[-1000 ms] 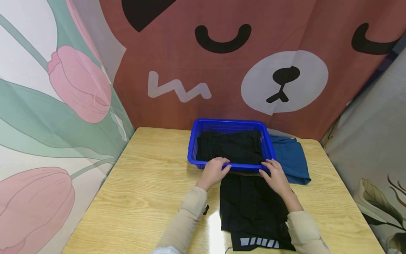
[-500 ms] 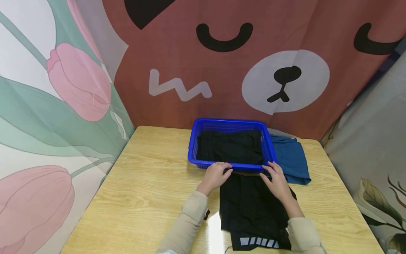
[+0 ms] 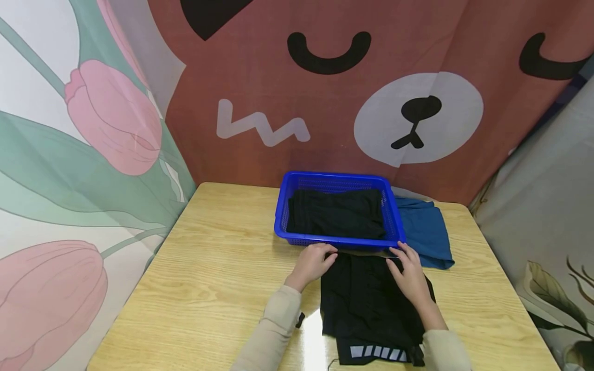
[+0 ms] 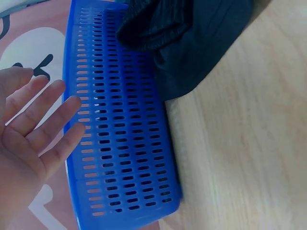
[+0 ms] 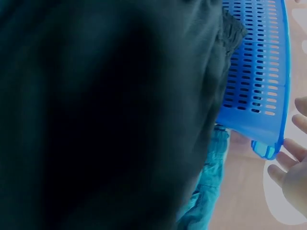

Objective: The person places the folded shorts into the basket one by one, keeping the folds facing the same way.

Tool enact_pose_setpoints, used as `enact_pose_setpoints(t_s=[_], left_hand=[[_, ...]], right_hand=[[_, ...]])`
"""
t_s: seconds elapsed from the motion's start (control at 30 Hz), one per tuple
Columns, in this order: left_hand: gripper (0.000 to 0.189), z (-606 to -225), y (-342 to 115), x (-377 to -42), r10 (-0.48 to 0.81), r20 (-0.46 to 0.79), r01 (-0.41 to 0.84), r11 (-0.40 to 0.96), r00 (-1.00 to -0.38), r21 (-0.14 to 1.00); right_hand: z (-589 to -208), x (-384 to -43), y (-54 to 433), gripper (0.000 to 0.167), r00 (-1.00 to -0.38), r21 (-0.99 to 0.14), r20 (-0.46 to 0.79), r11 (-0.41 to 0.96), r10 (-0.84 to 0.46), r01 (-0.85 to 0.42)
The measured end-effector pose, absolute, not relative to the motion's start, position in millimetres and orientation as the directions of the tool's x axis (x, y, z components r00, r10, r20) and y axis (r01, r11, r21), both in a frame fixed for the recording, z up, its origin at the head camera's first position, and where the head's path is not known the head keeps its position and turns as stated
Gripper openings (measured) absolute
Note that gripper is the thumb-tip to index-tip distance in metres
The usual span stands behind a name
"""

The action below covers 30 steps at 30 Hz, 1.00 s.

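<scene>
Black shorts (image 3: 371, 304) with a row of pale slanted bars along the lower hem lie on the table before the blue basket (image 3: 343, 241). My left hand (image 3: 312, 264) is over their upper left corner, and my right hand (image 3: 410, 275) is over the upper right part, fingertips right at the basket's corner. In the left wrist view the left hand's fingers (image 4: 53, 117) are spread and relaxed beside the basket wall, holding nothing. Relaxed fingers (image 5: 288, 160) of the right hand also show near the basket corner in the right wrist view. Folded black clothing (image 3: 336, 214) lies inside the basket.
A folded blue garment (image 3: 427, 234) lies right of the basket, partly tucked behind its side. Fabric with a printed bear (image 3: 260, 154) hangs directly behind the table (image 3: 209, 268). A small dark object (image 3: 300, 320) is beside my left sleeve.
Both hands have drawn back slightly from the basket's front rim toward the upper edge of the shorts. Basket, shorts and blue garment stay put.
</scene>
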<state>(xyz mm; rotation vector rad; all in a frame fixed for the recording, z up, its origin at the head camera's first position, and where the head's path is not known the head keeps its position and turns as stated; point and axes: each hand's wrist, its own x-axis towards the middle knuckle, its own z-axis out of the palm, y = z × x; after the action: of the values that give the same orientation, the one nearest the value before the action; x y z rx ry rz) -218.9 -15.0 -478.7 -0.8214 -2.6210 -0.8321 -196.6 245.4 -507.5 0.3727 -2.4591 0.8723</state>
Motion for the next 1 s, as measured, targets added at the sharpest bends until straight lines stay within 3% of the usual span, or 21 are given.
enact_pose_setpoints(t_s=[0.57,1.0], left_hand=[[0.015,-501,-19,-213,0.403,0.324,0.516,0.695,-0.856,0.5],[0.017,-518,-22,-209,0.372,0.211,0.424,0.707,-0.904,0.566]], right_hand=[[-529,-180,264,0.024,-0.834,-0.55,0.552,0.76,0.02,-0.346],[-544,-165,286,0.024,-0.881,-0.629,0.429,0.766,0.201,-0.132]])
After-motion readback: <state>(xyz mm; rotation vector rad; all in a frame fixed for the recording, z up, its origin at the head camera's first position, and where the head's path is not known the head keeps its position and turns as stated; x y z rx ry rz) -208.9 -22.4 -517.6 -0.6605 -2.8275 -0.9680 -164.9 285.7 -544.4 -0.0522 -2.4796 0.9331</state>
